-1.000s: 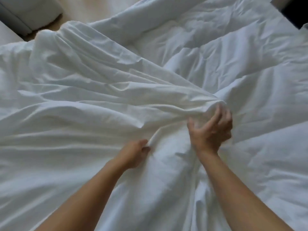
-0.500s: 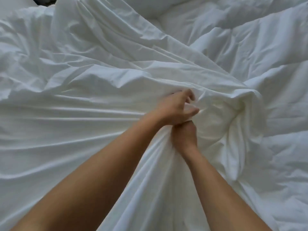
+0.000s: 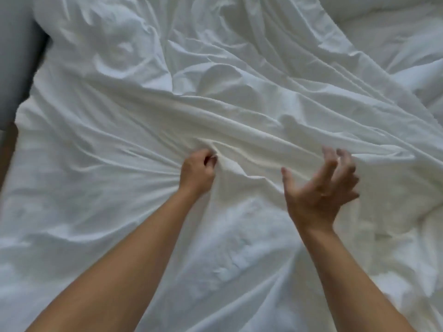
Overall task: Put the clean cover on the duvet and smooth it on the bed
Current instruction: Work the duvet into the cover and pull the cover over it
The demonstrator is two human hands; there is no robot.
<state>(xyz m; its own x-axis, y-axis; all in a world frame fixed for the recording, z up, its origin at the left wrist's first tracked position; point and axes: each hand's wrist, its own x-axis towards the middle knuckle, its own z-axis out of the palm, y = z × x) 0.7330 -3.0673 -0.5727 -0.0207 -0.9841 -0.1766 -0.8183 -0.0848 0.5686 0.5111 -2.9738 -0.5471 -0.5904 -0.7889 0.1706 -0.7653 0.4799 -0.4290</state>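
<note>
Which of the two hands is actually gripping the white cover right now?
The left hand: its fingers are curled into a bunch of the cover, creases fanning out from it. The right hand is open, fingers spread, holding nothing.

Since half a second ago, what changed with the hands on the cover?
The right hand let go of the cover and swung out to the right, fingers now spread and holding nothing. The hands, then bunched together, are apart. The left hand still grips a fold of cover.

Head camera, facing down, close above cover
</note>
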